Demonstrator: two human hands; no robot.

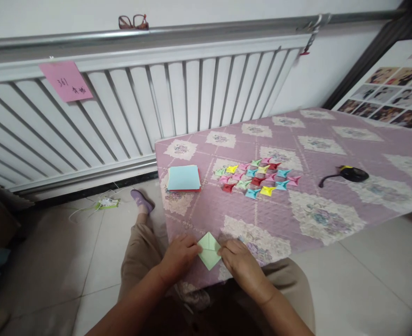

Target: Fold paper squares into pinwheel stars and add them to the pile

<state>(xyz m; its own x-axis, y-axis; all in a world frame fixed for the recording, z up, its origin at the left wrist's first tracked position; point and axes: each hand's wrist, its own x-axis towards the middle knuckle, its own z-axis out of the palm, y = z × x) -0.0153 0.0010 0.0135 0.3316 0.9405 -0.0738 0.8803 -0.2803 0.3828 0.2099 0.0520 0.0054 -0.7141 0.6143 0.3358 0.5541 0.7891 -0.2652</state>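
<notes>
A light green sheet of origami paper (209,256), folded into a small diamond with crease lines across its upper half, lies near the table's front edge. On its left corner my left hand (182,254) is closed, fingers pinching the paper. My right hand (239,259) grips the opposite corner in the same way. Beyond them sits a stack of coloured paper (184,178), light blue on top with red showing beneath. To the right of that stack, several small folded paper figures (257,181) in red, pink, yellow, blue and green stand in rows.
A purple flowered cloth covers the table (223,210). A black object with a thin curved arm (353,174) lies at the right. A photo board (393,91) stands at the back right. Behind the table runs a white radiator (178,93) with a pink note (67,81); glasses (133,22) rest on the pipe.
</notes>
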